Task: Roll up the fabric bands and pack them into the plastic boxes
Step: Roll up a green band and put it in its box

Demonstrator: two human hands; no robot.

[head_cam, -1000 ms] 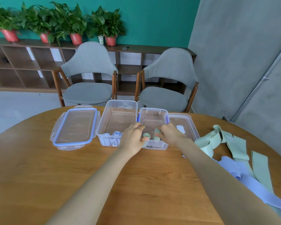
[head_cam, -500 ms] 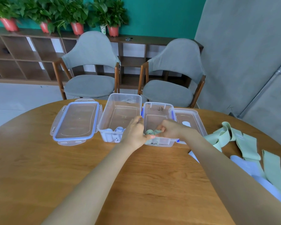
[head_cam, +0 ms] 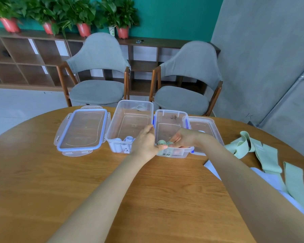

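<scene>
both hands [head_cam: 162,142] have pressed the green rolls [head_cam: 165,142] lower into the box [head_cam: 170,120].

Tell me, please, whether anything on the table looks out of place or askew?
Nothing looks damaged or spilled. The only untidy spot is the heap of unrolled green bands and pale blue bands lying tangled at the table's right edge, not yet rolled.

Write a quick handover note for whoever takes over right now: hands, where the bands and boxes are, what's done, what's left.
Left hand: at the near rim of the right box, thumb touching it.
Right hand: inside that box, fingers on the green rolls.
Done: green rolls in right box; pale blue rolls in left box.
Left: roll the loose green bands and blue bands on the table; fit the lid.
</scene>
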